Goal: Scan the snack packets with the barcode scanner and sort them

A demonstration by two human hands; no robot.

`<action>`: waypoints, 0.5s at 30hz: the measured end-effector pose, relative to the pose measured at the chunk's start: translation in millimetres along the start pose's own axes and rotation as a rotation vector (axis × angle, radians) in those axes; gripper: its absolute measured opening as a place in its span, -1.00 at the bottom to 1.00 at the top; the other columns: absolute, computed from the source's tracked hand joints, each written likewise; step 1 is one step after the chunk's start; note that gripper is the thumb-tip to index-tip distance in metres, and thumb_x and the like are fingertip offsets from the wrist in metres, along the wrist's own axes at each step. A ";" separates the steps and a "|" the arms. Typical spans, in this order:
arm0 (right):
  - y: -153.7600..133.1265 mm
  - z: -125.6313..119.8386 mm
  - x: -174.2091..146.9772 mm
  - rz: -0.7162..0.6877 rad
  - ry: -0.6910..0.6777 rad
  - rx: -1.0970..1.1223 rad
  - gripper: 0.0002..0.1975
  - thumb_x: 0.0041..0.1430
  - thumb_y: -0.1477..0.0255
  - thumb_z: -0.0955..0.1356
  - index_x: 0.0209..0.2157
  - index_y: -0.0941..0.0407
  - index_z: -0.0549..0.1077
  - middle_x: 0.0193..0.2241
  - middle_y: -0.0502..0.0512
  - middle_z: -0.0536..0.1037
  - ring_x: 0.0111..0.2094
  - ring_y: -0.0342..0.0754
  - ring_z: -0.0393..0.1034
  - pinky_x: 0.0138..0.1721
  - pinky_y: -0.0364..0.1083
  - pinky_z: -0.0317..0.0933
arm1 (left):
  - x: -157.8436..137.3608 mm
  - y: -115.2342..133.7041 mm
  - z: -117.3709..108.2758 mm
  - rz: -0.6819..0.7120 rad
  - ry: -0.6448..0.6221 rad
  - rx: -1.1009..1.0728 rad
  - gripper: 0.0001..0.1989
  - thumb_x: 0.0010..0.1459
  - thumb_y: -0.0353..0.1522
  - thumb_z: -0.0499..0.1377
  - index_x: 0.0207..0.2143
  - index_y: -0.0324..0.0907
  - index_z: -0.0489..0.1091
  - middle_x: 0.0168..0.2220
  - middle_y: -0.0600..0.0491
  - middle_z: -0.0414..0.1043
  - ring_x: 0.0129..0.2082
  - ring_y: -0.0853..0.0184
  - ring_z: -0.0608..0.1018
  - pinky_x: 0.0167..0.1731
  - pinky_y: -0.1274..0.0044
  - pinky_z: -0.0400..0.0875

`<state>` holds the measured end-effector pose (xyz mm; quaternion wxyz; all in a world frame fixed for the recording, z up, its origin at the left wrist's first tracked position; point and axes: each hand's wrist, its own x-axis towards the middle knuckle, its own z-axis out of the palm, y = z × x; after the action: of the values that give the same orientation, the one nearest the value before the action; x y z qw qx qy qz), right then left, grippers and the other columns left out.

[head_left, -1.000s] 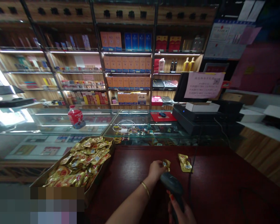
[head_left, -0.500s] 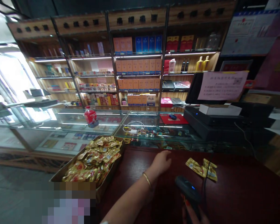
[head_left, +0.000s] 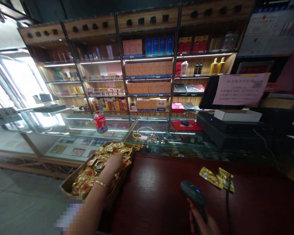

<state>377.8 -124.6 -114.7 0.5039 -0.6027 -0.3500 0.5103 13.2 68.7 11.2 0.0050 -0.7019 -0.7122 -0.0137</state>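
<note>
My left hand, with a gold bangle on its wrist, reaches over the cardboard box of gold foil packets. Its fingers curl down among the packets near the right side of the box; what they grip is hidden. My right hand is closed round the handle of a black barcode scanner, which has a blue light on top. Right of the scanner, a few more gold packets lie on the dark red counter, with the black cable running across them.
Behind the counter stands a glass display case bearing a red-labelled bottle, a white charger with cable and a mouse on a red mat. A monitor with a pink notice is at right. Stocked shelves line the wall.
My left hand has moved left from above the counter to the packets in the box. My right hand still holds the barcode scanner, and the view has shifted slightly.
</note>
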 end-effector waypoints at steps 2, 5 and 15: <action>3.3 -3.5 3.0 -0.004 -0.070 -0.044 -0.34 -0.08 -0.28 0.32 -0.51 0.09 0.45 -0.69 -0.02 0.49 -0.63 -0.12 0.37 -0.54 -0.12 0.22 | 5.1 -1.0 -1.1 0.026 -0.007 0.023 -0.78 0.05 -0.34 0.23 -0.23 -0.22 0.53 -0.12 -0.22 0.59 -0.07 0.03 0.58 -0.09 0.38 0.41; 4.7 -2.6 3.0 -0.025 -0.064 -0.091 -0.34 -0.05 -0.27 0.31 -0.47 0.11 0.44 -0.69 -0.03 0.49 -0.61 -0.11 0.38 -0.50 -0.12 0.23 | 9.8 -0.5 -6.4 0.042 0.008 0.053 -0.71 -0.06 -0.33 0.31 -0.27 -0.31 0.53 -0.12 -0.33 0.56 -0.04 -0.10 0.54 -0.08 0.31 0.41; 1.8 7.8 -2.3 -0.052 -0.021 -0.035 -0.36 -0.07 -0.25 0.34 -0.46 0.11 0.41 -0.69 -0.09 0.44 -0.65 -0.16 0.33 -0.56 -0.16 0.16 | -0.3 31.1 -12.5 0.058 0.195 -0.039 -0.74 0.14 -0.46 0.11 -0.14 -0.23 0.50 -0.10 -0.21 0.53 -0.02 0.05 0.53 -0.03 0.37 0.35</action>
<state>369.6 -125.2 -115.6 0.5026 -0.5968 -0.3798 0.4969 44.1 68.5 24.1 0.0609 -0.7176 -0.6872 -0.0953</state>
